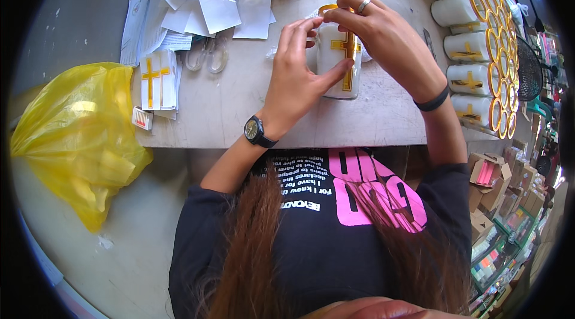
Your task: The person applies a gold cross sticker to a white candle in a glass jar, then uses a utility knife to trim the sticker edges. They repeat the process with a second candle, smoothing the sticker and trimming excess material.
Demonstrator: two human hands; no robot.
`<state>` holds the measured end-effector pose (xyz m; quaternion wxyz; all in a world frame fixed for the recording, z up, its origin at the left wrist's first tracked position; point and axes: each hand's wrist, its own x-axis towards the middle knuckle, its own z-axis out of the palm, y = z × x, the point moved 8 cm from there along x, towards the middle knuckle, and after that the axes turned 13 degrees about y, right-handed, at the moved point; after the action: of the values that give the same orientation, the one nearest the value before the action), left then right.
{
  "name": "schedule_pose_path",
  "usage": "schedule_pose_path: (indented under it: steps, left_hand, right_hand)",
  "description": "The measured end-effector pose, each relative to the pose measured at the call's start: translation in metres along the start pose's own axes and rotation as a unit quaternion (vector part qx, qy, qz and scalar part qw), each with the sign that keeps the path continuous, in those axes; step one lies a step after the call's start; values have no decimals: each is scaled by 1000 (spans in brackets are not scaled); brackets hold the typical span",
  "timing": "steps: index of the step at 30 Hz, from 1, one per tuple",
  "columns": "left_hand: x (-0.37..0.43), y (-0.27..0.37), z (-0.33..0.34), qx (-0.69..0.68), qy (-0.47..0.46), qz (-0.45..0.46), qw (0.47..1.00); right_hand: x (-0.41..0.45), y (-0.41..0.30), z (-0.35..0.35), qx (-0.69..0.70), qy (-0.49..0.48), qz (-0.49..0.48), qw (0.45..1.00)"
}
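A white candle in a clear glass jar (327, 67) with a gold rim appears to stand on the table in front of me. A gold cross decal (347, 77) runs down its side. My left hand (294, 61) is around the left of the jar, its thumb lying on the cross and its fingers near the rim. Over the upper right of the jar bends my right hand (382, 34), fingertips together just below the rim and close to the left fingertips. Whether those right fingers pinch anything is hidden. Crumpled clear plastic (366, 55) lies behind the jar.
Many similar candle jars (467, 45) stand in rows along the table's right side. White paper sheets (215, 5), a stack of cross decals (157, 81), scissors (206, 56) and a small matchbox (142, 118) lie left. A yellow plastic bag (85, 135) sits at the left corner.
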<state>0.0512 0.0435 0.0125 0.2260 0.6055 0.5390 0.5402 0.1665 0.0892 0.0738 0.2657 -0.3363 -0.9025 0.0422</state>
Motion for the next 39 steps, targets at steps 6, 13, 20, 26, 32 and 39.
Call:
schedule_pose_path:
  steps: [6, 13, 20, 26, 32, 39]
  left_hand:
    - [-5, -6, 12, -14, -14, -55, 998]
    - [-4, -16, 24, -18, -74, -35, 996]
    - [-10, -23, 30, -14, -82, -27, 996]
    - [-10, -20, 32, -14, -90, -36, 995]
    - [-9, -21, 32, -27, -79, -28, 996]
    - [-8, -17, 23, -97, -30, -31, 994]
  right_hand:
    - [12, 8, 8, -3, -74, 0, 997]
    - [-18, 12, 4, 46, 64, 2, 997]
    - [-54, 23, 13, 157, 195, 123, 960]
    - [-63, 25, 15, 163, 229, 149, 948]
    - [-72, 21, 14, 107, 250, 132, 953]
    - [-68, 5, 7, 1, 245, -22, 969]
